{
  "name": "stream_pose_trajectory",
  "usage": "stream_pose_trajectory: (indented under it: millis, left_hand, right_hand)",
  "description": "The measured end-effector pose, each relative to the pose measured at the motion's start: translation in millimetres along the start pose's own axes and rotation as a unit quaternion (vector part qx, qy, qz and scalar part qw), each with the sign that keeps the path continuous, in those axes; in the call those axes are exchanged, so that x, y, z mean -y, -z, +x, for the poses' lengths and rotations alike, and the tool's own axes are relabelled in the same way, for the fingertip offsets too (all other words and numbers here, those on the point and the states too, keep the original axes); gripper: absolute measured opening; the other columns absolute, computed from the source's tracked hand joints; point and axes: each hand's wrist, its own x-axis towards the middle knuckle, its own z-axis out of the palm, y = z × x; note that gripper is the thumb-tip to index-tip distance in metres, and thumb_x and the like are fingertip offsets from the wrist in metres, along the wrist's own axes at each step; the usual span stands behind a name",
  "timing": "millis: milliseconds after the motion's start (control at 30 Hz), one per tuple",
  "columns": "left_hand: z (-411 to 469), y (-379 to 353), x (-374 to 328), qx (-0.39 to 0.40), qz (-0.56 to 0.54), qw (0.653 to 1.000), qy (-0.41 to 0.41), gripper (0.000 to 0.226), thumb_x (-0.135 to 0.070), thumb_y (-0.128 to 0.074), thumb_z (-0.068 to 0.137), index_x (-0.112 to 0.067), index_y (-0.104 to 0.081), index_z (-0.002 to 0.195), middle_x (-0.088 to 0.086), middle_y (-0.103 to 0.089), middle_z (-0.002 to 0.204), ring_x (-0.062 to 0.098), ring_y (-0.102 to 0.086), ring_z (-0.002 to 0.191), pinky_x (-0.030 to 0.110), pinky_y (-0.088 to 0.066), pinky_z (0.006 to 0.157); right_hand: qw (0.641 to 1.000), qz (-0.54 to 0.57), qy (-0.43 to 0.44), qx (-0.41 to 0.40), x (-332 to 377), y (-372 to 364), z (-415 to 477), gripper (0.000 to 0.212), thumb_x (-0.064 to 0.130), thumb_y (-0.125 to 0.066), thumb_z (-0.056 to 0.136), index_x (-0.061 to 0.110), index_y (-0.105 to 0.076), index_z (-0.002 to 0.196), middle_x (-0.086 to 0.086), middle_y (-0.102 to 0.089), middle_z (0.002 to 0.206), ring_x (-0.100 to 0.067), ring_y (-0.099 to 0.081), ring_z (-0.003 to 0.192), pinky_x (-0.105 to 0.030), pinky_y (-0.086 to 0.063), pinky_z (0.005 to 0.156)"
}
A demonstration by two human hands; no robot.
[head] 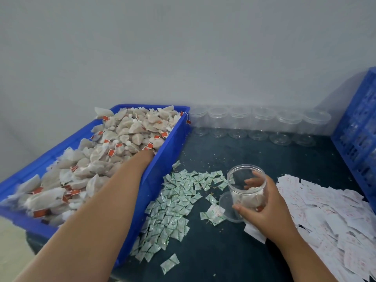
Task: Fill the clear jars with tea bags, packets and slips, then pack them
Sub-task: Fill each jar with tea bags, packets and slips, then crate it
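Right hand (pixel 270 208) grips a clear jar (pixel 247 186) at centre right. Left hand (pixel 145 155) is buried among tea bags (pixel 126 127) in the blue bin (pixel 160 167), fingers hidden. Packets (pixel 175 198) lie between them.

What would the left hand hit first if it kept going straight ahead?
Probably the heaped white mesh tea bags with red tags in the blue plastic tray: the left hand reaches in among them, fingertips hidden.
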Motion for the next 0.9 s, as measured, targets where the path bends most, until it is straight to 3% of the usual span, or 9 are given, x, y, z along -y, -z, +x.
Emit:
stream_pose_trajectory:
  millis: [100, 200, 333, 433, 567, 633, 700, 767, 900]
  left_hand:
    - [4, 2, -2, -0.031, 0.089, 0.995, -0.023, 0.026, -0.008, -0.049, 0.104, 0.001, -0.064, 0.124, 0.022, -0.066, 0.128, 0.036, -0.065, 0.114, 0.04, -0.049, 0.094]
    - [5, 8, 0, -0.115, 0.17, 0.978, -0.023, 0.035, -0.016, -0.059, 0.101, -0.006, -0.054, 0.134, 0.023, -0.052, 0.142, 0.041, -0.055, 0.128, 0.05, -0.049, 0.103]
    - [9, 3, 3, -0.002, 0.131, 0.991, 0.016, 0.03, -0.015, -0.049, 0.106, -0.005, -0.062, 0.131, 0.018, -0.062, 0.137, 0.034, -0.062, 0.123, 0.045, -0.048, 0.11]
    - [8, 0, 5, 0.03, 0.084, 0.996, 0.004, 0.028, -0.014, -0.052, 0.105, -0.005, -0.067, 0.128, 0.017, -0.067, 0.13, 0.033, -0.066, 0.116, 0.044, -0.049, 0.11]
    - [10, 6, 4, -0.073, 0.098, 0.992, -0.045, 0.022, -0.016, -0.05, 0.106, -0.004, -0.06, 0.122, 0.017, -0.066, 0.125, 0.028, -0.061, 0.101, 0.038, -0.049, 0.085]
    - [9, 10, 4, -0.15, 0.048, 0.985, -0.068, 0.02, -0.022, -0.06, 0.101, -0.01, -0.057, 0.116, 0.009, -0.07, 0.104, 0.022, -0.062, 0.084, 0.034, -0.047, 0.068]
    - [3, 15, 1, -0.191, -0.084, 0.975, -0.072, 0.028, -0.022, -0.07, 0.095, -0.014, -0.059, 0.12, 0.003, -0.071, 0.086, 0.02, -0.07, 0.072, 0.036, -0.056, 0.062]
    - [-7, 23, -8, -0.21, -0.19, 0.954, -0.098, 0.034, -0.026, -0.075, 0.092, -0.015, -0.062, 0.121, 0.004, -0.073, 0.092, 0.022, -0.074, 0.075, 0.041, -0.064, 0.067]
    - [-40, 43, -39, -0.219, -0.328, 0.902, -0.176, 0.025, -0.036, -0.08, 0.089, -0.027, -0.065, 0.107, 0.002, -0.074, 0.099, 0.017, -0.073, 0.079, 0.035, -0.061, 0.064]
  right_hand:
    - [1.0, 0.0, 0.001, -0.002, 0, -1, -1, 0.096, 0.066, -0.092, 0.056, 0.061, -0.047, 0.14, 0.023, -0.064, 0.132, 0.004, -0.063, 0.121, -0.029, -0.056, 0.081]
    - [1.0, 0.005, -0.002, -0.005, 0, -1, -1, 0.094, 0.064, -0.092, 0.056, 0.064, -0.046, 0.138, 0.023, -0.064, 0.132, 0.004, -0.063, 0.121, -0.029, -0.056, 0.08]
    - [1.0, 0.004, -0.002, -0.011, 1, -1, -1, 0.093, 0.063, -0.091, 0.056, 0.064, -0.047, 0.138, 0.023, -0.064, 0.131, 0.003, -0.063, 0.122, -0.027, -0.054, 0.078]
    - [1.0, 0.005, -0.003, -0.01, 1, 0, -2, 0.093, 0.062, -0.091, 0.057, 0.063, -0.047, 0.138, 0.022, -0.065, 0.132, 0.003, -0.063, 0.122, -0.027, -0.054, 0.078]
    - [1.0, 0.008, -0.006, -0.014, 0, 0, -1, 0.091, 0.061, -0.091, 0.057, 0.062, -0.048, 0.138, 0.022, -0.065, 0.132, 0.002, -0.063, 0.12, -0.03, -0.055, 0.08]
    - [1.0, 0.007, -0.007, -0.013, 0, 0, 0, 0.091, 0.061, -0.091, 0.058, 0.061, -0.048, 0.138, 0.022, -0.064, 0.131, 0.003, -0.063, 0.121, -0.029, -0.055, 0.08]
    - [1.0, 0.007, -0.009, -0.014, -1, 0, 0, 0.091, 0.06, -0.092, 0.058, 0.061, -0.049, 0.138, 0.023, -0.064, 0.132, 0.003, -0.063, 0.121, -0.029, -0.056, 0.08]
    - [1.0, 0.007, -0.011, -0.012, -2, 0, 0, 0.092, 0.06, -0.093, 0.058, 0.059, -0.048, 0.139, 0.022, -0.064, 0.133, 0.003, -0.063, 0.122, -0.031, -0.057, 0.082]
    - [1.0, 0.007, -0.011, -0.012, -2, 0, 1, 0.092, 0.062, -0.093, 0.059, 0.059, -0.047, 0.14, 0.023, -0.064, 0.134, 0.004, -0.063, 0.123, -0.028, -0.055, 0.083]
